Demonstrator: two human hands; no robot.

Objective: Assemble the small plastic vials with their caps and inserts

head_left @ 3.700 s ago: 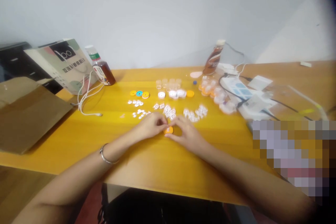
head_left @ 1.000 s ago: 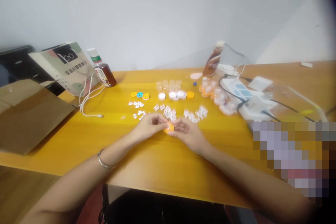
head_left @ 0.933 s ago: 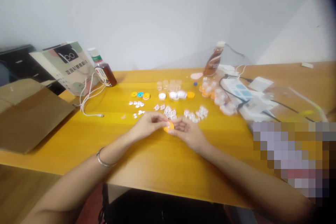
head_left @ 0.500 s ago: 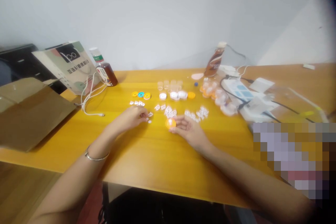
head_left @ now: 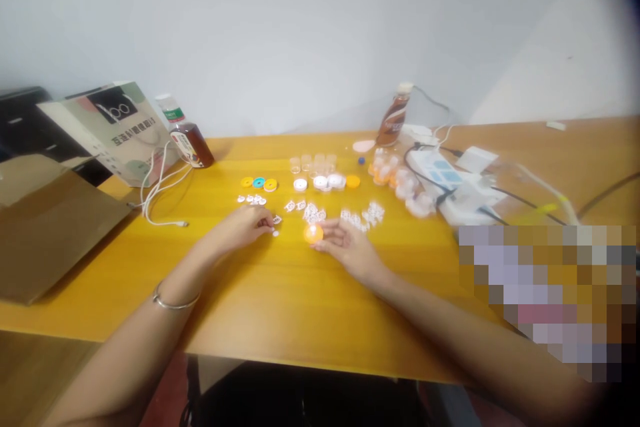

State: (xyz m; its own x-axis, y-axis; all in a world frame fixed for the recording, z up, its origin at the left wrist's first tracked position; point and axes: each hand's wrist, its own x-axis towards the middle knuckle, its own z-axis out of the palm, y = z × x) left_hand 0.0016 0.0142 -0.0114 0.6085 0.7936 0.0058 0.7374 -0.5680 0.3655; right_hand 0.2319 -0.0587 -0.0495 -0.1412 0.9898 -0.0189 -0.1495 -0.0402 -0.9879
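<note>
My right hand grips an orange round cap by its right edge, a little above or at the table; the contact below is unclear. A bright white spot shows on the cap's middle. My left hand has its fingers pinched together at the tabletop, and what lies between them is hidden. Beside its fingertips are a small white cut-out piece and a small white disc. Behind my right hand lies a heap of white cut-out pieces, with more white pieces further right.
Rows of white caps, yellow caps and clear cups stand further back. Bagged cups, a power strip and a brown bottle are right. A paper bag, amber bottle and cardboard box are left.
The view has turned slightly right, so everything sits further left in the picture. Both hands keep nearly the same places on the table, and my right hand still holds the orange cap.
</note>
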